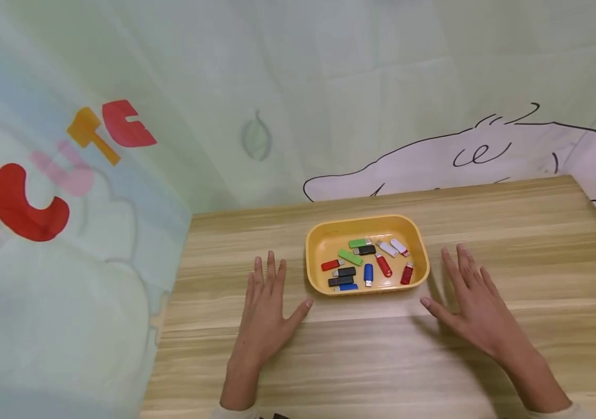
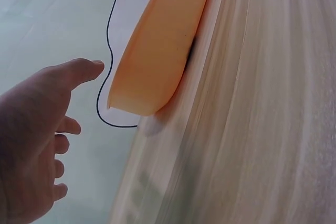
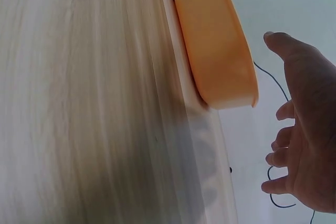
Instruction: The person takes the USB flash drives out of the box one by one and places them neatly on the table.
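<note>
Yellow tray (image 1: pixel 324 237) on table (image 1: pixel 360 361); USB sticks (image 1: pixel 368 273) lie loose inside tray, prob. so its sides keep them together; L hand (image 1: pixel 266 317) just left of tray, R hand (image 1: pixel 478 308) just right, both w/ fingers spread, gripping nothing, presumably leaving tray's contents uncovered.

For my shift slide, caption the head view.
Left hand and right hand flank a yellow, round-cornered plastic tray of multicoloured slim USB sticks on a wood-grain table.
</note>
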A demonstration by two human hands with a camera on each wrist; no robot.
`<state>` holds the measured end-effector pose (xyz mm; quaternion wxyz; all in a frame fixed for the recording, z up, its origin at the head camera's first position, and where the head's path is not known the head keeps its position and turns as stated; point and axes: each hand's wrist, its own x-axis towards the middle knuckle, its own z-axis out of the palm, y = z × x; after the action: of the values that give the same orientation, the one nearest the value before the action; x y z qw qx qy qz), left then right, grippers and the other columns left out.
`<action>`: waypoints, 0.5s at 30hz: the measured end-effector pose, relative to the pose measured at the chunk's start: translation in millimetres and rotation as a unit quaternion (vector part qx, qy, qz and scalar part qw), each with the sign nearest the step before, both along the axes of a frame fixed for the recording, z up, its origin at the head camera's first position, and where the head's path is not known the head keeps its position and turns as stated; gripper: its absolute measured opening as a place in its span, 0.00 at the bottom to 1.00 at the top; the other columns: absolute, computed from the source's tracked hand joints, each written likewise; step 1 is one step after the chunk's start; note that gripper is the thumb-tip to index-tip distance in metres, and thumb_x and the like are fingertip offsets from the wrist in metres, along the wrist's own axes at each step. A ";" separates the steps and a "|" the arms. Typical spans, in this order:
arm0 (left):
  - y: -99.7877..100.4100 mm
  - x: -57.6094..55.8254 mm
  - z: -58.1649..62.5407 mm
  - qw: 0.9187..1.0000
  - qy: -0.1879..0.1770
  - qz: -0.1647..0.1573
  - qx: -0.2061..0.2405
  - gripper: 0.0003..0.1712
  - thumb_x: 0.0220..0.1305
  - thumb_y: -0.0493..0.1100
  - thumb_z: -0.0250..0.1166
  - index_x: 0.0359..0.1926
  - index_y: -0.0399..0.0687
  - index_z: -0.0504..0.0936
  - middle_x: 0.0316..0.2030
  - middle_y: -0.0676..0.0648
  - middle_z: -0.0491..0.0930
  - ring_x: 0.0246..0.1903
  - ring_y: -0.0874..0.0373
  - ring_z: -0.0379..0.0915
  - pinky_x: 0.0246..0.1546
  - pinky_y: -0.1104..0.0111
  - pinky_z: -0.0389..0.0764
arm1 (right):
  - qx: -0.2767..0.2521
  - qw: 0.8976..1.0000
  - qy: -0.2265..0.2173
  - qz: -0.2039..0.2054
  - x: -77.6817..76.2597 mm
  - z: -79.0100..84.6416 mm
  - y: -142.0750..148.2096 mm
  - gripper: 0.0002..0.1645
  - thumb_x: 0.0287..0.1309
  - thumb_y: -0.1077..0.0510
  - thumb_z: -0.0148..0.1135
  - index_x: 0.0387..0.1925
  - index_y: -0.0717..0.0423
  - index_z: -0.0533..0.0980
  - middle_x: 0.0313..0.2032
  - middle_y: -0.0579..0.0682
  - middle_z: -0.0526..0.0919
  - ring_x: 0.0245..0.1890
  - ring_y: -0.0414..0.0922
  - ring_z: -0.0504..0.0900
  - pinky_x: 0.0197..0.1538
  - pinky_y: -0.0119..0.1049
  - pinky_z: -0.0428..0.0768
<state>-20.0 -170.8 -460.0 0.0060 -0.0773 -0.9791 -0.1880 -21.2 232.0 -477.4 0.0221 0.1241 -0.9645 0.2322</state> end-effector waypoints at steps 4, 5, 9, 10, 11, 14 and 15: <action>7.4 -3.6 2.5 1.000 0.000 -0.018 0.010 0.55 0.72 0.69 0.62 0.85 0.45 0.53 0.86 0.44 0.42 0.86 0.42 0.29 0.85 0.43 0.42 | -0.003 1.000 -0.004 -0.001 -3.1 -2.0 -6.6 0.62 0.69 0.32 0.64 0.86 0.53 0.43 0.83 0.70 0.46 0.82 0.70 0.50 0.81 0.69 0.51; 9.4 -5.0 3.3 1.000 0.002 -0.022 0.013 0.54 0.72 0.68 0.62 0.85 0.44 0.54 0.86 0.43 0.46 0.86 0.43 0.31 0.84 0.43 0.44 | -0.004 1.000 -0.004 -0.001 -4.4 -2.3 -8.5 0.62 0.69 0.32 0.64 0.86 0.53 0.43 0.83 0.70 0.47 0.82 0.70 0.52 0.80 0.69 0.54; 17.7 -14.0 8.9 0.998 0.029 -0.039 0.036 0.47 0.72 0.62 0.67 0.81 0.44 0.63 0.80 0.42 0.65 0.84 0.46 0.48 0.82 0.44 0.56 | -0.011 1.000 -0.003 0.001 -9.5 -2.5 -17.4 0.62 0.69 0.33 0.66 0.86 0.55 0.45 0.83 0.68 0.49 0.81 0.70 0.55 0.75 0.72 0.63; 19.6 -17.6 9.9 0.997 0.044 -0.045 0.037 0.44 0.72 0.60 0.68 0.79 0.44 0.67 0.77 0.42 0.70 0.83 0.46 0.53 0.81 0.44 0.60 | -0.013 1.000 -0.003 0.002 -10.6 -2.5 -19.5 0.62 0.69 0.33 0.66 0.86 0.56 0.45 0.84 0.67 0.50 0.81 0.69 0.55 0.74 0.72 0.64; 21.5 -21.6 11.0 0.996 0.060 -0.052 0.036 0.40 0.72 0.59 0.68 0.76 0.44 0.71 0.74 0.42 0.74 0.81 0.46 0.58 0.79 0.44 0.63 | -0.013 1.000 -0.004 0.004 -11.6 -2.4 -21.5 0.62 0.69 0.33 0.66 0.86 0.56 0.45 0.84 0.66 0.50 0.81 0.69 0.55 0.74 0.72 0.65; 27.4 -35.9 13.9 0.991 0.109 -0.077 0.016 0.31 0.70 0.55 0.71 0.67 0.43 0.80 0.65 0.44 0.83 0.75 0.45 0.69 0.74 0.46 0.71 | -0.015 1.000 -0.006 0.007 -13.3 -1.9 -27.0 0.61 0.70 0.34 0.65 0.85 0.59 0.46 0.84 0.64 0.50 0.82 0.66 0.55 0.74 0.71 0.65; 29.8 -41.0 14.6 0.989 0.120 -0.084 0.005 0.29 0.70 0.54 0.72 0.64 0.44 0.83 0.63 0.44 0.85 0.72 0.46 0.72 0.73 0.47 0.73 | -0.013 1.000 -0.004 0.008 -13.5 -1.8 -28.3 0.60 0.71 0.35 0.64 0.85 0.60 0.46 0.84 0.65 0.51 0.82 0.66 0.55 0.75 0.70 0.65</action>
<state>-61.0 -141.0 -445.4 0.1077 -0.1817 -0.9604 -0.1817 -34.7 203.8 -479.1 0.0176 0.1307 -0.9604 0.2454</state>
